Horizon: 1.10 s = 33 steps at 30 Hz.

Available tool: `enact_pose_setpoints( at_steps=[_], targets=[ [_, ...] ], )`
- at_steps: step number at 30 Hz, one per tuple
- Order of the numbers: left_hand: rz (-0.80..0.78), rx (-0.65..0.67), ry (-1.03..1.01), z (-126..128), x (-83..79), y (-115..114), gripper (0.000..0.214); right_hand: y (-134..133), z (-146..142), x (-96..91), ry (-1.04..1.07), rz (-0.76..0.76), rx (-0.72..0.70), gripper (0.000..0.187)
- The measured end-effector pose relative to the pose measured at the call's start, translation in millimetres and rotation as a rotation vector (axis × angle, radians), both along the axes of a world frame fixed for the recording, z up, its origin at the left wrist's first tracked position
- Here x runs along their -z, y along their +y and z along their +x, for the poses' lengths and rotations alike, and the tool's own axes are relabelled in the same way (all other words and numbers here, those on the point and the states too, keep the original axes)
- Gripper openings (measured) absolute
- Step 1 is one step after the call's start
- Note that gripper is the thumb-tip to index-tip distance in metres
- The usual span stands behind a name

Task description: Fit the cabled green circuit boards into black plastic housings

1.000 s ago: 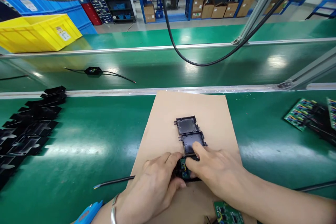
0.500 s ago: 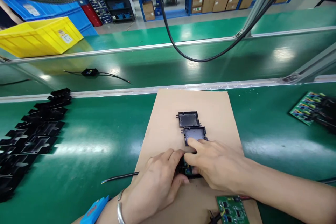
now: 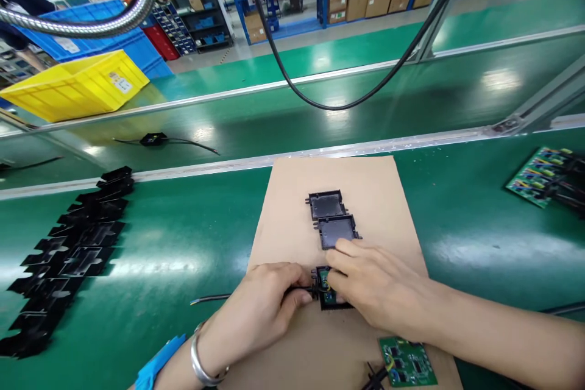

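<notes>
On the brown cardboard sheet [image 3: 292,207] lies a small black housing with a green circuit board inside [image 3: 328,297]. My left hand [image 3: 260,308] pinches the black cable [image 3: 214,298] where it enters the housing's left side. My right hand [image 3: 377,289] is closed over the housing's right side, fingertips pressing on its top edge. Two empty black housing shells, one [image 3: 338,231] just beyond my right fingers and another [image 3: 326,203] behind it, rest in a row on the cardboard.
A row of overlapping black plastic parts [image 3: 68,250] lies at the left on the green bench. A loose green circuit board [image 3: 406,362] sits at the cardboard's near right corner. More wired boards [image 3: 539,177] lie far right. A yellow bin [image 3: 77,82] and a wired black unit [image 3: 153,139] stand beyond the rail.
My left hand has slid left off the housing onto the cable, uncovering the green board inside. The right hand stays on the housing. The camera has tilted a little.
</notes>
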State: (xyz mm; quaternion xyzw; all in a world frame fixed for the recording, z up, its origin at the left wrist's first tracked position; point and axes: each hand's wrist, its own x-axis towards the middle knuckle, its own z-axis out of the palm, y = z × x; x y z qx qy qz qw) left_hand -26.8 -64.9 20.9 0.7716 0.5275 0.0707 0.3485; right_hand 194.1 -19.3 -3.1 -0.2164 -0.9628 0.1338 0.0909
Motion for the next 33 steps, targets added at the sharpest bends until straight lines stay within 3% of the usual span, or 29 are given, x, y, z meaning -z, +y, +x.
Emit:
enact_pose_setpoints(
  at_steps=[3, 9, 17, 25, 29, 33],
  targets=[
    [0.039, 0.015, 0.108, 8, -1.8, -5, 0.015, -1, -1, 4.7, 0.019, 0.013, -0.031, 0.012],
    [-0.091, -0.158, 0.065, 22, 6.5, -11, 0.028, -3, 0, 6.8, 0.006, 0.028, 0.003, 0.013],
    [-0.026, -0.164, 0.173, 27, 14.7, -16, 0.016, -1, 10, 0.5, -0.023, 0.088, -0.069, 0.016],
    [-0.294, -0.269, -0.099, 27, 7.1, -9, 0.033, 3, 14, 7.6, -0.017, 0.084, -0.082, 0.020],
    [-0.173, -0.231, 0.045, 29, 10.5, -11, 0.024, 3, 16, 7.5, -0.003, 0.110, -0.082, 0.024],
    [0.032, -0.082, 0.300, 34, 13.8, -11, 0.015, 2, 14, 3.3, -0.039, 0.146, -0.105, 0.020]
  ],
)
